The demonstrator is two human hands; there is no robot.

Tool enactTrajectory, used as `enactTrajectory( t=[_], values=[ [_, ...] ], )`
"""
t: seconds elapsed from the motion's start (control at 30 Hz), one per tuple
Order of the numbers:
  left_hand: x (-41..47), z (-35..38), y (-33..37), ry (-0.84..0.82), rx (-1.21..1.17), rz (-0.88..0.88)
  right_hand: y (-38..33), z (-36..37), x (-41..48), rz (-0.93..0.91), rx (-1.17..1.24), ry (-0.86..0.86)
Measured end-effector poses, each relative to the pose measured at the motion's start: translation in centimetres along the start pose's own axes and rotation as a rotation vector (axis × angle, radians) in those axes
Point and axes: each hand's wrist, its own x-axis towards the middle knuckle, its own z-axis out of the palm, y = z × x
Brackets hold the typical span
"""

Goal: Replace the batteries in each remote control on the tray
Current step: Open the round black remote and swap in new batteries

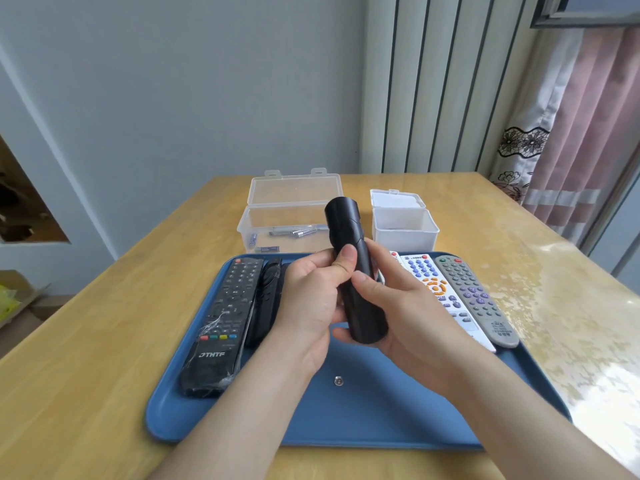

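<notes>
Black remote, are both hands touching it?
Touching. The head view shows the left hand and right hand both curled round the black remote, thumbs pressed on it.

— What is everything standing on?
— A wooden table [104, 341], yellow-brown, with bright glare across its right side.
— And behind it?
— A plain pale wall [173, 81]. To its right, in the corner, stands a white panel [450, 81] with dark vertical grooves.
— At the right edge?
— A pink curtain [595, 133] hangs there, edged by a white strip with a dark floral lace pattern [523, 142]; a dark window frame [588, 15] is above.
— On the left?
— A cardboard box [20, 296] sits low beside the table, under an angular opening [24, 209] in the wall.
</notes>
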Motion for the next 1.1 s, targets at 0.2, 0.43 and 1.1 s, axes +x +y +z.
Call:
enactTrajectory(
  t=[0.2,0.43,1.1],
  values=[
    [0.1,0.7,-0.4,-0.056,0.144,0.094,-0.5,-0.1,0.2,-0.134,-0.061,0.182],
    [-0.5,1.4,-1.5,-0.119,0.312,-0.089,-1.1,-0.7,0.0,-0.234,-0.009,0.321],
    [0.3,-0.6,0.2,-0.02,0.451,0.129,-1.8,-3.0,0.4,-0.283,0.123,0.249]
  ],
)
